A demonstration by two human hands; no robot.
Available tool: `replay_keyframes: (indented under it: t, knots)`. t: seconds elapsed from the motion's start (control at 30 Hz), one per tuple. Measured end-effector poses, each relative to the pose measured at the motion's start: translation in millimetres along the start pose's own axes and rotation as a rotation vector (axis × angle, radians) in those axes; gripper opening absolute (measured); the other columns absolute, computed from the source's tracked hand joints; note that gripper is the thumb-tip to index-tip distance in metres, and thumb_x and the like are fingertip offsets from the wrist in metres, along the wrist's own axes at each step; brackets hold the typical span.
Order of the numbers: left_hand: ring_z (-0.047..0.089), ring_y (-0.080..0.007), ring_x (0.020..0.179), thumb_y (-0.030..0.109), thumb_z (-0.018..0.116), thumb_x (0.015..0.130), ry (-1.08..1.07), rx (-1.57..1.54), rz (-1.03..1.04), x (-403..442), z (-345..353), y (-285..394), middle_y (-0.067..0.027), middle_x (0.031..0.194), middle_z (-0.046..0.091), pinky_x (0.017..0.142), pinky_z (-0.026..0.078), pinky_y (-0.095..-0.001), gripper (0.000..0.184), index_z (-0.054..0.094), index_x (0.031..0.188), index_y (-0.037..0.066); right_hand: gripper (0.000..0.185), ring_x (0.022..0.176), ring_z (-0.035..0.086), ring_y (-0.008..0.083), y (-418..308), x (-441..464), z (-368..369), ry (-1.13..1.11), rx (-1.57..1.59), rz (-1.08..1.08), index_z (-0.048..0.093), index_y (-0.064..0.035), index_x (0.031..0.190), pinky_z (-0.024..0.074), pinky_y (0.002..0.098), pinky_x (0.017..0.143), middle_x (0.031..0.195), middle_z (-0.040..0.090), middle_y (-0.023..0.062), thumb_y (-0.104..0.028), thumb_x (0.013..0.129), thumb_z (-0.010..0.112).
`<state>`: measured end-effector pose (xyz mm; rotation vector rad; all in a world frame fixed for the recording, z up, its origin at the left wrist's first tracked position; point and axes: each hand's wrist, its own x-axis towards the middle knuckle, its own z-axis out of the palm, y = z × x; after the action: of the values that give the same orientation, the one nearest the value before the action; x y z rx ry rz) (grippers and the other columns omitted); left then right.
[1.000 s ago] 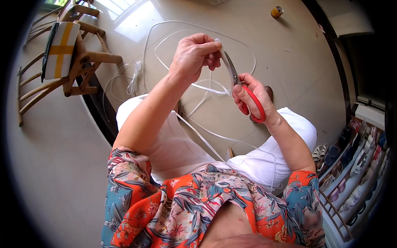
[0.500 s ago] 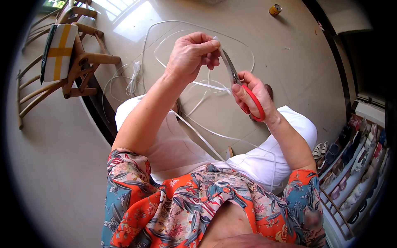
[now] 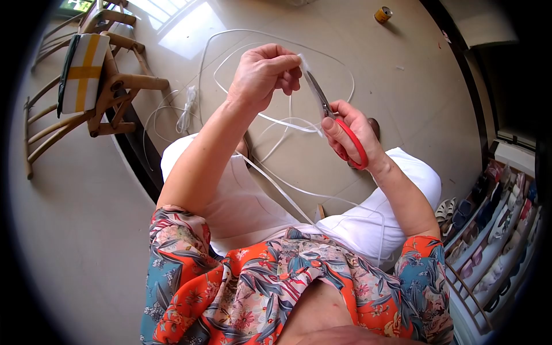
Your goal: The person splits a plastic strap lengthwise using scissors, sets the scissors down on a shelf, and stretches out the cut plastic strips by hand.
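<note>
Between thumb and fingers, my left hand (image 3: 259, 75) pinches the top end of a whitish translucent strip (image 3: 312, 86). The red-handled scissors (image 3: 355, 141) are in my right hand (image 3: 355, 131), their metal blades pointing up and left along the strip, with the tips just below my left fingertips. How far apart the blades stand is hard to tell. The strip's lower part hangs by my right thumb. Long white cord (image 3: 276, 183) loops over the floor and across my white trousers (image 3: 368, 230).
A bamboo chair (image 3: 123, 80) bearing a white box with yellow tape (image 3: 85, 72) stands at the left. A bundle of cord (image 3: 187, 109) lies on the floor near it. A yellow can (image 3: 383, 15) is at the top right, and a shoe rack (image 3: 489, 253) at the lower right.
My left hand has moved slightly left with the strip's end. The scissor blades look closer together than before. My right hand has hardly moved.
</note>
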<state>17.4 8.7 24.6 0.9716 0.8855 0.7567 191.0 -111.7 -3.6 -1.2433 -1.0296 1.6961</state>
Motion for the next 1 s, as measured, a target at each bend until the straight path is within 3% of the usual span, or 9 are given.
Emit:
replay_keyframes:
  t: [0.5,0.6,1.0]
  knots:
    - [0.055,-0.015,0.046,0.007,0.062,0.083,-0.004,0.014,-0.009,-1.6,2.9,-7.4,-0.008,0.059,0.056,0.04,0.04,-0.0236,0.014,0.055,0.074,0.0,0.045,0.044,0.041,0.0026,6.7,-1.6,1.3,0.008,0.035,-0.019,0.049,-0.0009,0.101,0.0322,0.0176,0.037,0.059,0.047,-0.0036,-0.04,0.084,0.064]
    - [0.054,-0.014,0.045,0.008,0.062,0.084,-0.001,0.071,-0.006,-4.1,6.7,-9.4,-0.0075,0.059,0.056,0.04,0.04,-0.0233,0.015,0.055,0.074,0.0,0.039,0.041,0.038,0.0035,1.3,-1.1,3.2,0.043,0.013,-0.008,0.047,-0.0011,0.103,0.0303,0.0167,0.038,0.057,0.047,-0.0029,-0.034,0.088,0.062]
    - [0.049,-0.0096,0.046,0.011,0.062,0.086,-0.106,0.191,-0.038,-1.7,4.1,-7.5,-0.0021,0.056,0.051,0.041,0.038,-0.0223,0.016,0.056,0.074,0.001,0.046,0.044,0.041,0.0031,-5.7,0.0,-6.6,0.017,-0.029,0.001,0.05,0.0003,0.101,0.0324,0.0183,0.038,0.056,0.046,-0.0032,-0.041,0.085,0.064]
